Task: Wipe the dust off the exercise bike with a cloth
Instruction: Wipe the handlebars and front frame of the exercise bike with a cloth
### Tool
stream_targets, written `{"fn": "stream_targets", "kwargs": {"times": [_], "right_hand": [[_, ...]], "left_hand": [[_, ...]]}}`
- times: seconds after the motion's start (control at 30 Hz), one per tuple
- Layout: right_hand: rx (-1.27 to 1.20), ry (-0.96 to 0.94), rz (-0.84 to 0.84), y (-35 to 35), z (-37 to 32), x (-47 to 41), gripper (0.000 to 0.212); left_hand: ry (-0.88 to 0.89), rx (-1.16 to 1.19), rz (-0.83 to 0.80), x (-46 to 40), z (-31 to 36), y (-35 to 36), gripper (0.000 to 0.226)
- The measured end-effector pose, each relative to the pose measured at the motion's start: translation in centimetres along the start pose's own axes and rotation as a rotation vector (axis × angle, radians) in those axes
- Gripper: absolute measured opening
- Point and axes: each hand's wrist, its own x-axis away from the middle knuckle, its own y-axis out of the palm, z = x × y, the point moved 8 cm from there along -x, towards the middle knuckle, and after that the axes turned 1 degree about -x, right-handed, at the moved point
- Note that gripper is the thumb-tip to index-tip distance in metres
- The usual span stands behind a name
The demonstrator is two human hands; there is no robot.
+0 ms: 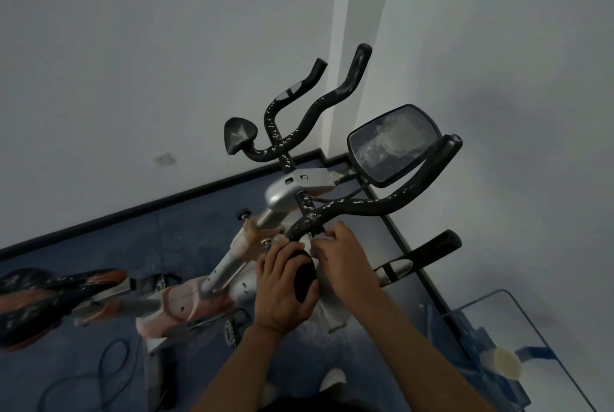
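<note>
In the head view, the exercise bike [212, 282] is seen standing on a blue floor [109, 245] in a room corner, its black handlebars [372, 205] flecked with pale dust. The near elbow pad [304, 277] is clasped by the left hand [282, 292], whose grip is curled around it. A whitish cloth [319, 240] appears to be pinched against the handlebar stem by the right hand [345, 262], though it is mostly hidden. The dusty console screen [395, 142] is tilted beside the wall [133, 46].
</note>
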Motion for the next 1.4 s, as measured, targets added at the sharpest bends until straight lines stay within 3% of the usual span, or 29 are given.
{"fn": "stream_targets", "kwargs": {"times": [0.1,0.3,0.43,0.57,0.63,0.73,0.87,1.07,1.23,1.33,1.4], "right_hand": [[-0.108,0.035,0.043,-0.6,-0.3,-0.6,0.016],[0.044,-0.064,-0.078,0.2,1.0,2.4,0.009],[-0.16,-0.026,-0.024,-1.8,1.1,2.3,0.013],[-0.577,0.079,0.049,-4.0,0.6,2.6,0.015],[-0.708,0.174,0.069,-4.0,0.0,3.0,0.014],[-0.802,0.275,0.139,-4.2,-1.6,2.7,0.014],[-0.861,0.285,0.184,-3.9,-4.5,1.5,0.001],[-0.621,0.242,0.266,-2.9,-6.1,0.1,0.028],[0.114,0.264,0.437,-4.5,0.5,3.6,0.033],[0.482,0.336,0.41,-4.9,3.6,6.1,0.026],[0.577,0.369,0.387,-4.6,3.8,6.6,0.029]], "left_hand": [[-0.026,-0.024,-0.018,0.0,0.3,-0.3,0.04],[-0.081,-0.045,-0.042,0.1,0.6,-0.6,0.039],[-0.053,-0.069,-0.059,0.0,1.0,-1.2,0.039],[-0.107,-0.074,-0.064,-1.4,1.2,-2.1,0.038],[-0.152,0.026,-0.067,-2.2,1.4,-2.5,0.042],[-0.178,0.363,-0.074,-3.0,1.6,-3.6,0.047],[-0.356,0.765,-0.126,-3.9,0.9,-5.2,0.02],[-0.536,0.948,-0.102,-5.4,-5.2,-7.5,0.009],[-0.727,1.017,-0.011,-6.2,-13.1,-9.2,0.014],[-0.709,0.957,-0.047,-7.2,-16.5,-9.6,0.012],[-0.631,0.848,-0.108,-8.3,-17.0,-9.6,0.014]]}}
